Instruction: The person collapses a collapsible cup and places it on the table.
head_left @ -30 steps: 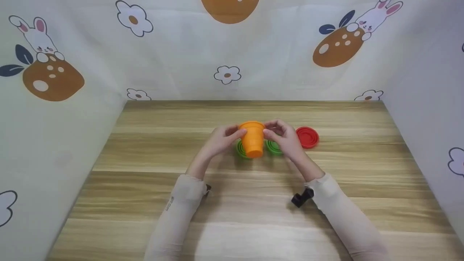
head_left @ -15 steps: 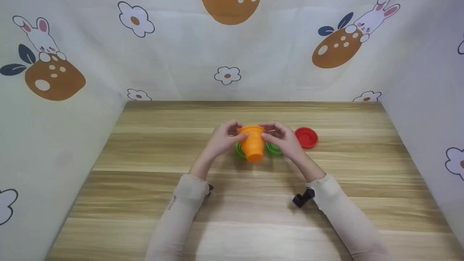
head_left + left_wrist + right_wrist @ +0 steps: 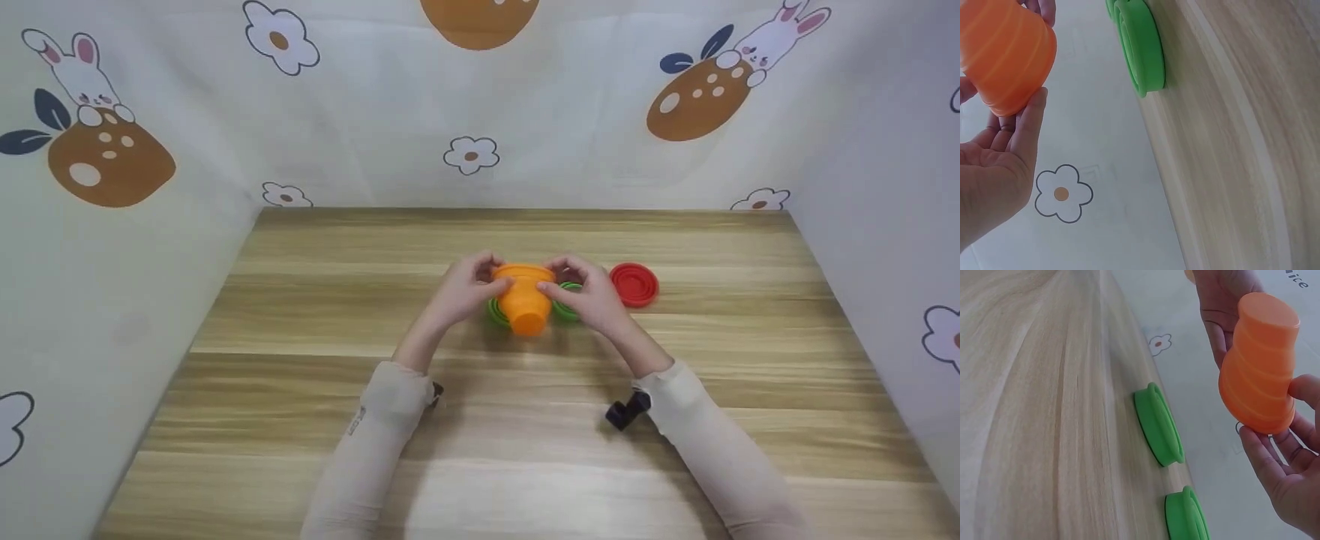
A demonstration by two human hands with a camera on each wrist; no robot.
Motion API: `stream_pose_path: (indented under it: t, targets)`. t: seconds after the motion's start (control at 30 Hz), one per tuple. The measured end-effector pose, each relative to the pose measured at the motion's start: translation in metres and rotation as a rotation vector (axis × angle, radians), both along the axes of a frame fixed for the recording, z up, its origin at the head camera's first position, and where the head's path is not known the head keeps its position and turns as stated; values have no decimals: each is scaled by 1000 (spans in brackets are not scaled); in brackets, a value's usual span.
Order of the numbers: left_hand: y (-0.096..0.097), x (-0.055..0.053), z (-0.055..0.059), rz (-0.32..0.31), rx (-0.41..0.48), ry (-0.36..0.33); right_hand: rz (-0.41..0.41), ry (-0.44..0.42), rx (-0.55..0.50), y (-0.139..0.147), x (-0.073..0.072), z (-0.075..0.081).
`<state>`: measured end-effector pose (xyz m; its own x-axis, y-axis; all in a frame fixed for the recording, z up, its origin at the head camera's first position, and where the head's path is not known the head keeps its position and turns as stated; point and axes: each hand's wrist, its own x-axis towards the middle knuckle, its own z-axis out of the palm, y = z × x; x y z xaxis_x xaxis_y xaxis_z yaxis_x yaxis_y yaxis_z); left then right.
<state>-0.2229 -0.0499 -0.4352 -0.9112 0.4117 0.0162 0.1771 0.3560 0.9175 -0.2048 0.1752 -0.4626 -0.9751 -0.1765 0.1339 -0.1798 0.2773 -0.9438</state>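
Note:
An orange collapsible silicone cup (image 3: 525,304) is held above the table between both hands, its wide rim away from me and its narrow base tilted toward me. My left hand (image 3: 463,292) grips the rim's left side, thumb on the outer wall. On the opposite side my right hand (image 3: 592,296) pinches the rim in the same manner. In the right wrist view the ringed wall of the orange cup (image 3: 1261,368) looks bent and bulging. Just behind it lie two flattened green cups, the left green cup (image 3: 496,310) partly hidden and the right green cup (image 3: 567,309) beside my right hand.
A flattened red cup (image 3: 634,285) lies on the wooden table (image 3: 360,315) right of my right hand. A printed fabric wall (image 3: 375,127) rises along the table's back edge, with more fabric at both sides. Black wrist mounts (image 3: 628,409) stick out by the sleeves.
The orange cup has moved slightly down and toward me with both hands. Its wall now looks more squashed, wider near the rim and shorter. The green and red cups have stayed in place.

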Motion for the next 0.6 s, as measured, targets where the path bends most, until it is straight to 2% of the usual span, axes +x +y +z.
stream_pose_path:
  t: [0.3, 0.6]
  targets:
    - [-3, 1, 0, -77, 4, -29, -31, 49, 6, -3, 2, 0]
    - [-4, 2, -1, -59, 8, -30, -21, 66, 28, -5, 2, -3]
